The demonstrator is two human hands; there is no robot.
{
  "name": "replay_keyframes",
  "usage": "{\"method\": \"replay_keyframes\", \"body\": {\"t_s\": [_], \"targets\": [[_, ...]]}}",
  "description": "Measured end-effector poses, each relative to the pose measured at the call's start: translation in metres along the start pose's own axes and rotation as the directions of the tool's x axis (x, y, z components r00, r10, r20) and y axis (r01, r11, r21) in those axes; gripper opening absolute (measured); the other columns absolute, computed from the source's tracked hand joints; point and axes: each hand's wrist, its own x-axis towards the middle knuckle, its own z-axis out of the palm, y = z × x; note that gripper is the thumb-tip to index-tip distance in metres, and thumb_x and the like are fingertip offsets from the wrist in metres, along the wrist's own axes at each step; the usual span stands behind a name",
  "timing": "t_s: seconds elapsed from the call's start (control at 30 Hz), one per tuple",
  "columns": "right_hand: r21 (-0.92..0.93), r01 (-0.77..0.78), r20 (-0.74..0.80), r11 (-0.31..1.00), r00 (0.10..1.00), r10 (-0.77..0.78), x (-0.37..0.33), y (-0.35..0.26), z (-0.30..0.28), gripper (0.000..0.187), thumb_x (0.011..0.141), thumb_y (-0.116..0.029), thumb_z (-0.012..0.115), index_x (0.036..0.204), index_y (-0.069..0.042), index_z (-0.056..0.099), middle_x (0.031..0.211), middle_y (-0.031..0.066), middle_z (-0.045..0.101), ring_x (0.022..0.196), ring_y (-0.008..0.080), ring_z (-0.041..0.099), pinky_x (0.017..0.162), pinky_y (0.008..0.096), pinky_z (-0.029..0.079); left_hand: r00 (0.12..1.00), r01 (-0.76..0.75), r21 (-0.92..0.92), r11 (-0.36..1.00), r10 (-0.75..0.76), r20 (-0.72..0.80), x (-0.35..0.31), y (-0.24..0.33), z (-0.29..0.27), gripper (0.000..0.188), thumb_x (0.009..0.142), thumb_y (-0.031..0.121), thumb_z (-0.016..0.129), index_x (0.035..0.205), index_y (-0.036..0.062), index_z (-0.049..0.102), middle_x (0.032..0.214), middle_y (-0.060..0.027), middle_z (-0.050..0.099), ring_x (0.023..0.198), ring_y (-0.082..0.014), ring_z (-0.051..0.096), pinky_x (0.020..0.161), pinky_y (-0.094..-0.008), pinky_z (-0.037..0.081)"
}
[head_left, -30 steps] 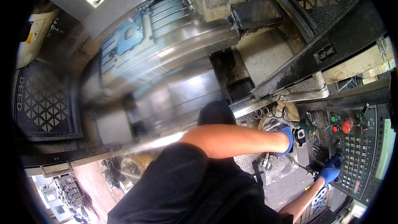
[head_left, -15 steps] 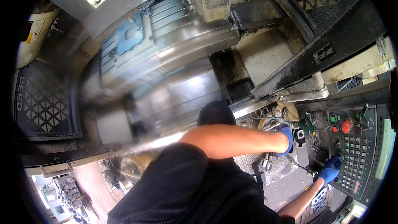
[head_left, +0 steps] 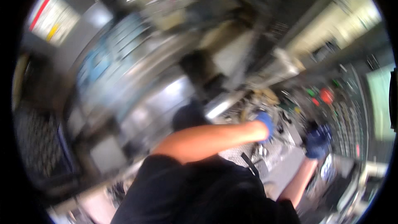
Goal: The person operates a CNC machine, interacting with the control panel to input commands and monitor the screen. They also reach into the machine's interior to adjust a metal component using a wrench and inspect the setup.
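Observation:
My left arm reaches across to the right, and my left hand in a blue glove is beside a cluttered metal tray with small metal parts. Its fingers are turned away and blurred, so what it touches cannot be made out. My right hand, also blue-gloved, is at the lower left edge of the control panel, near its rows of keys. Motion smears its fingers. A round red button sits on the panel above that hand, close to small green and red ones.
To the left lies the machine's slotted metal table, with a light-blue part on it. A boxy machine head stands above it. A dark patterned panel is at the far left. The panel's pale screen is at far right.
The whole view has swung and blurred, with the panel turning further into the picture. Both hands stay close to the same things, the right one still by the panel.

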Motion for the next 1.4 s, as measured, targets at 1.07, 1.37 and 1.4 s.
{"method": "replay_keyframes", "body": {"t_s": [1.07,1.37,1.4], "targets": [[-0.781,0.101,-0.405,0.617,0.669,-0.623,-0.026,-0.002,0.127,0.042,0.102,-0.04,0.064,0.082,-0.004,0.071,0.065,0.0059,0.067,0.051,0.0141,0.062,0.047,0.0277,0.045,0.997,0.011,0.033,0.999,-0.014,0.079,-0.016,-0.002,-0.016,0.057,0.09,0.051,0.062,0.128,0.0082,0.063,0.123,-0.021,0.068,0.114,-0.0381,0.065,0.098,-0.0465,0.051],[-0.045,0.079,-0.494,0.996,0.864,-0.091,-0.018,0.038,0.047,0.046,0.103,-0.041,0.057,0.129,-0.004,0.063,0.118,0.0143,0.069,0.106,0.0292,0.066,0.091,0.0415,0.054,0.995,0.062,-0.035,0.997,-0.059,0.083,-0.016,-0.002,-0.011,0.038,0.086,0.037,0.067,0.109,0.0082,0.076,0.111,-0.0171,0.074,0.102,-0.0328,0.072,0.088,-0.0433,0.056],[0.009,0.09,-0.387,0.996,0.919,-0.08,-0.011,0.029,0.041,0.04,0.105,-0.034,0.054,0.132,-0.006,0.061,0.117,0.0134,0.068,0.105,0.0303,0.064,0.093,0.0406,0.054,0.994,0.077,-0.055,0.996,-0.072,0.082,-0.012,-0.002,-0.009,0.037,0.087,0.039,0.066,0.104,0.0082,0.077,0.106,-0.018,0.074,0.1,-0.0341,0.072,0.088,-0.0435,0.056]]}}
